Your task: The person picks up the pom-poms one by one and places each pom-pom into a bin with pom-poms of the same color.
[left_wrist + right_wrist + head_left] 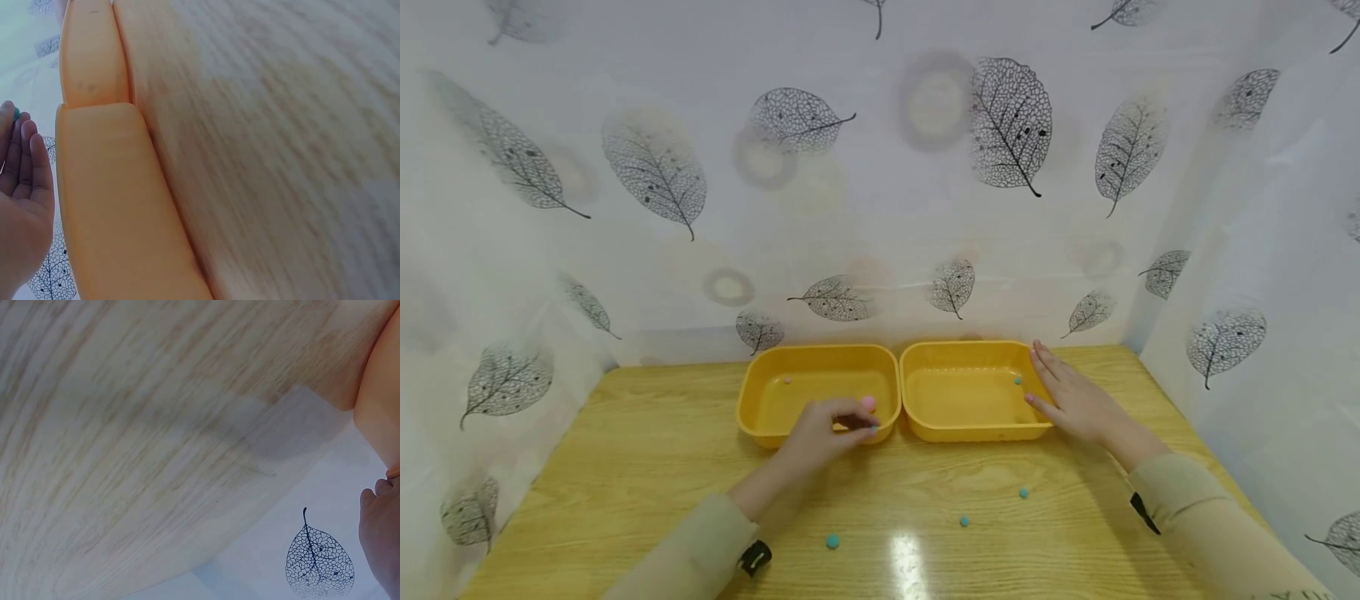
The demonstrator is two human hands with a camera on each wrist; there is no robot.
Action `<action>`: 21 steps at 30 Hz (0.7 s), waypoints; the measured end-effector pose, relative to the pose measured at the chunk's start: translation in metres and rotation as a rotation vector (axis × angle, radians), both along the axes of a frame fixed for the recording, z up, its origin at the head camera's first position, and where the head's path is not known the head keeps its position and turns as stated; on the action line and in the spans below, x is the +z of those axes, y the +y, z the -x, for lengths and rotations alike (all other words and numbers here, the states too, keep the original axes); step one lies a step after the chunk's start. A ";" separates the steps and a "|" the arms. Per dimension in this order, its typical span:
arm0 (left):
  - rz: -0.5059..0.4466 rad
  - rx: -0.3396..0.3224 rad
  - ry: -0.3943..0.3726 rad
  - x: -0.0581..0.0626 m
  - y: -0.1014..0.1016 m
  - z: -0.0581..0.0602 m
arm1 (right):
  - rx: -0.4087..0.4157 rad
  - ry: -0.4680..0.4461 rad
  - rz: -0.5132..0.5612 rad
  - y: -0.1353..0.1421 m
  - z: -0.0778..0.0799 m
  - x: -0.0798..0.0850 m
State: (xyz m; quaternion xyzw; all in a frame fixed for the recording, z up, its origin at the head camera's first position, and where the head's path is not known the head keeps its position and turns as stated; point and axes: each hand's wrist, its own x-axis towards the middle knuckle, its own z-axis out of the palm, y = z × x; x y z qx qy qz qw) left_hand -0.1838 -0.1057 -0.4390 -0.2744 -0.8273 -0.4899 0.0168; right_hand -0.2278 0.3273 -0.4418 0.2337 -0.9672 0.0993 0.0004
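Note:
Two yellow plastic trays stand side by side: a left tray (763,433) and a right tray (977,434). My left hand (820,433) is over the front right part of the left tray, pinching a small teal ball (17,114) between thumb and fingertips. A larger pink ball (868,403) and a tiny pink ball (787,380) lie in the left tray. My right hand (1078,406) rests on the right end of the right tray, fingers straight over its rim. Inside that tray is one small teal ball (1018,381).
Three more teal balls lie on the wooden table (647,467) in front of the trays: a left ball (832,542), a middle ball (964,521) and a right ball (1023,493). A leaf-patterned white curtain (880,217) closes off the back and sides.

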 end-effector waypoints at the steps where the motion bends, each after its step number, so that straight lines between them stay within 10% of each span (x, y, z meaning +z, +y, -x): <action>1: -0.004 0.002 -0.005 0.001 0.001 0.002 | 0.000 0.000 0.000 0.000 0.000 0.000; 21: -0.029 0.061 -0.088 0.002 0.039 0.044 | 0.000 -0.002 -0.002 0.000 0.000 0.001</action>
